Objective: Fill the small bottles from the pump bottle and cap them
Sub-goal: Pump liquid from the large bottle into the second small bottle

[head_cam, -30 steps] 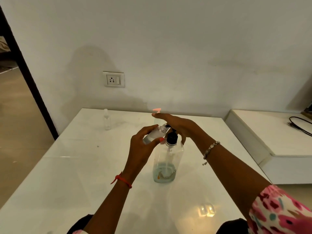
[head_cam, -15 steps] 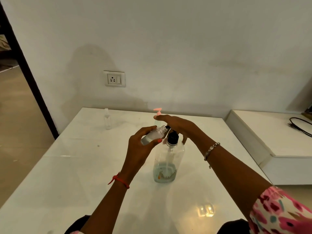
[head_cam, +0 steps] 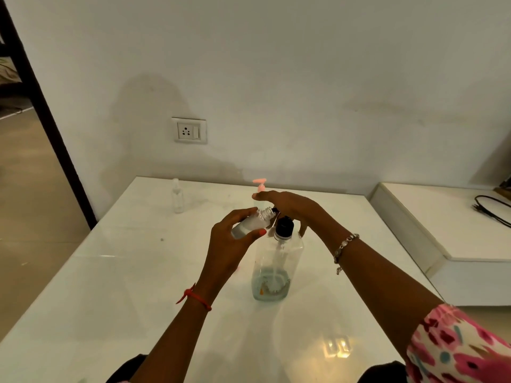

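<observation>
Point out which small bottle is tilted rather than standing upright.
The small bottle in the left hand, tipped with its open neck toward the pump bottle's nozzle. The other small bottle stands upright, untouched, near the table's far left edge.

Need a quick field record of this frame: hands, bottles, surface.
left hand: holds small bottle, tilted, uncapped mouth at the pump spout
right hand: palm on pump head
pump bottle: upright, black collar, little liquid at the bottom
spare small bottle: upright, far left, untouched
pink-pump bottle: behind the hands, mostly hidden
table: white, glossy
</observation>
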